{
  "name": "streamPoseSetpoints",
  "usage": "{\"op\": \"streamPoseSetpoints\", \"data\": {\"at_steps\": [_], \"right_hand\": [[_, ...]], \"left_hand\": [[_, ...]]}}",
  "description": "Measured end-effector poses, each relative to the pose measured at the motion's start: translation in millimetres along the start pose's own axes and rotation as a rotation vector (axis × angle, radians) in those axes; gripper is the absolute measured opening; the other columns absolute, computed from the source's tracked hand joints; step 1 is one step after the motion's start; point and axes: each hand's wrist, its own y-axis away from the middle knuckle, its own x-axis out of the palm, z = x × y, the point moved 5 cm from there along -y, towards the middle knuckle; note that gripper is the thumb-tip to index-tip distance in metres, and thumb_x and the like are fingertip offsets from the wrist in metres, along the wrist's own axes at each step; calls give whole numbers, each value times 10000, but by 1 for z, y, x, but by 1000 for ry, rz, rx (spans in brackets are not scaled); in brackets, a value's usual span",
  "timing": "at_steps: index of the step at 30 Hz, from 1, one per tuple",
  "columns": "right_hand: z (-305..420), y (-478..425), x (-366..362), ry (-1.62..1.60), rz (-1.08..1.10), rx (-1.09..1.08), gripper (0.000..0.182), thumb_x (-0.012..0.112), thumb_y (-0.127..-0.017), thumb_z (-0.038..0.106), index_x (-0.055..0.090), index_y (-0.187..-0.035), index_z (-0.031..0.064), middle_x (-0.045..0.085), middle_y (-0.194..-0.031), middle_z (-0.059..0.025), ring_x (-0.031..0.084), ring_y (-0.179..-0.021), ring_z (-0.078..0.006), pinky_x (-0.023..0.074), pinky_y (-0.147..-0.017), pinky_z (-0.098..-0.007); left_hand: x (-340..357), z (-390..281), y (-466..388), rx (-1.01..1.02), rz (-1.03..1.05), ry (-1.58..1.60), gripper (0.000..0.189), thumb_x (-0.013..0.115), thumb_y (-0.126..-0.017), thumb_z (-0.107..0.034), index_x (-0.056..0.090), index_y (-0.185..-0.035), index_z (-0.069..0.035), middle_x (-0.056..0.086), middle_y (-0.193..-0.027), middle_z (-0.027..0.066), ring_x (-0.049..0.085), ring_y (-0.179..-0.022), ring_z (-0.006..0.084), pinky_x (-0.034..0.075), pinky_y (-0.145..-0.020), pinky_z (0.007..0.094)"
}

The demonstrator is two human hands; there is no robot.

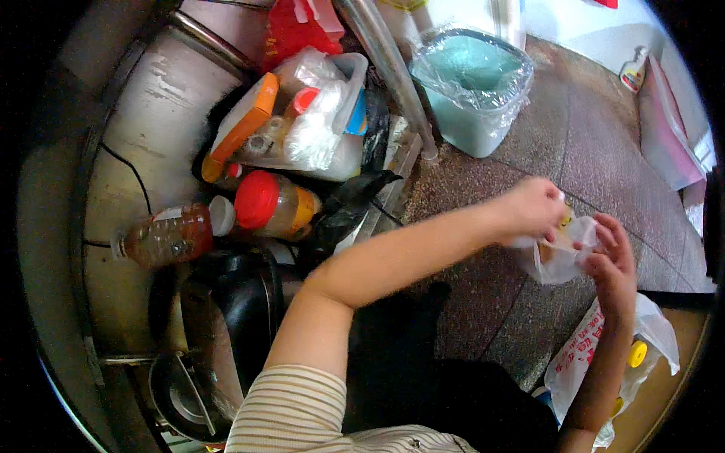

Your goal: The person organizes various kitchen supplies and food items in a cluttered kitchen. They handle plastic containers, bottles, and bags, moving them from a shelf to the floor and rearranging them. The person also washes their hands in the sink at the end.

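Note:
Over the tiled floor, a small translucent plastic bag hangs between my two hands. My left hand, slightly blurred, grips the bag's upper left side, fingers bent inward. A small yellow patch shows beside those fingertips; I cannot tell what it is. My right hand holds the bag's right edge with curled fingers. Something brownish shows faintly through the bag's thin film. Below my right hand, partly behind the forearm, a white carrier bag with red print holds things with yellow caps.
A lined pale-green bin stands beyond my hands, beside a metal leg. Leftward are a filled plastic tub, a red-lidded jar, a bottle and a dark pan. A spray bottle stands far right.

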Motion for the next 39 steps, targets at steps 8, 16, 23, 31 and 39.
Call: {"op": "streamPoseSetpoints", "data": {"at_steps": [8, 16, 23, 31, 39], "right_hand": [[-60, -52, 21, 776, 42, -136, 323, 571, -717, 7, 550, -1038, -17, 612, -919, -122, 588, -850, -168, 475, -718, -283], [-16, -49, 14, 845, -162, -214, 190, 641, -659, 12, 566, -833, 7, 594, -680, -76, 552, -618, -134, 447, -579, -274], [-12, -66, 25, 912, 510, 22, 58, 657, -639, 11, 601, -655, 11, 610, -617, -35, 580, -592, -96, 446, -530, -240], [-27, -101, 57, 1347, 579, 128, 128, 717, -614, 112, 632, -673, 37, 627, -656, -111, 604, -592, -218, 485, -563, -323], [-46, -87, 93, 1106, 303, -138, 145, 662, -648, 80, 613, -766, 12, 619, -709, -168, 608, -669, -331, 480, -621, -375]], "left_hand": [[31, 48, -19, 489, -351, -720, 262, 549, -765, -220, 627, -836, 20, 597, -809, 221, 601, -741, 345, 480, -673, 424], [-122, -83, 90, 447, -511, -1150, 314, 589, -806, -317, 646, -683, -33, 593, -645, 149, 595, -591, 277, 461, -560, 372], [-323, -100, 245, -31, -1218, -1488, 331, 500, -832, -291, 532, -964, 11, 561, -962, 236, 565, -886, 379, 455, -772, 447], [-346, -75, 189, -451, -1390, -1775, 415, 623, -745, -288, 517, -1067, -48, 533, -1081, 151, 562, -956, 274, 487, -732, 387], [-398, -87, 248, -677, -1426, -1723, 179, 559, -793, -131, 604, -961, -89, 640, -917, 92, 625, -851, 258, 480, -675, 391]]}}
